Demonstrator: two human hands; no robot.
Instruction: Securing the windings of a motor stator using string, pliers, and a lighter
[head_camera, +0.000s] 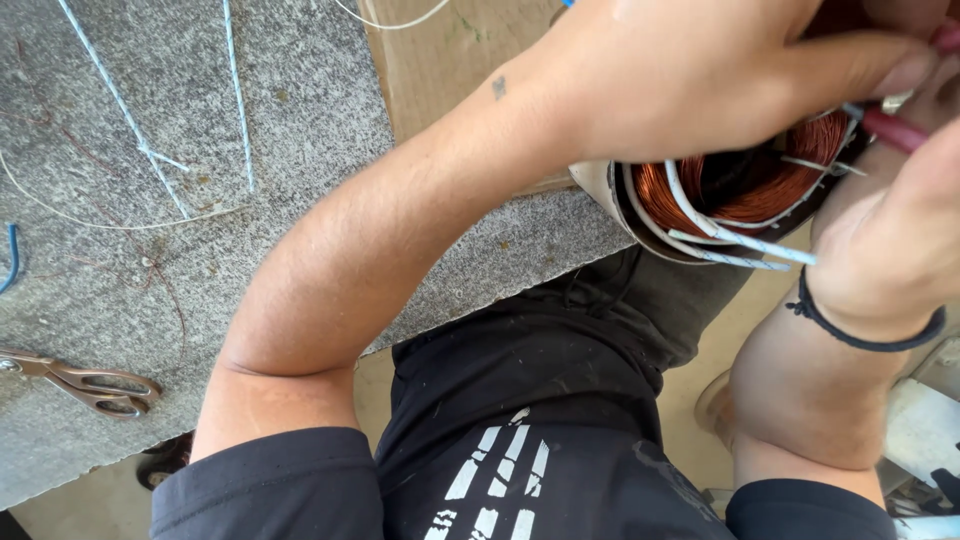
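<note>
A motor stator with copper wire windings (745, 185) sits at the upper right, tied with white-and-blue cord (745, 245). My left hand (700, 70) reaches across and rests on top of it, fingers laid over the windings. My right hand (900, 230), with a black band at the wrist, grips a red-handled tool (895, 128) whose tip pokes into the coil. Most of the stator body is hidden under both hands.
A grey felt-covered bench (300, 130) lies at left, with loose cords (140, 140), thin wire scraps and copper-coloured scissors (90, 385) near its front edge. A cardboard sheet (450, 60) lies under my left forearm. My dark trousers fill the bottom centre.
</note>
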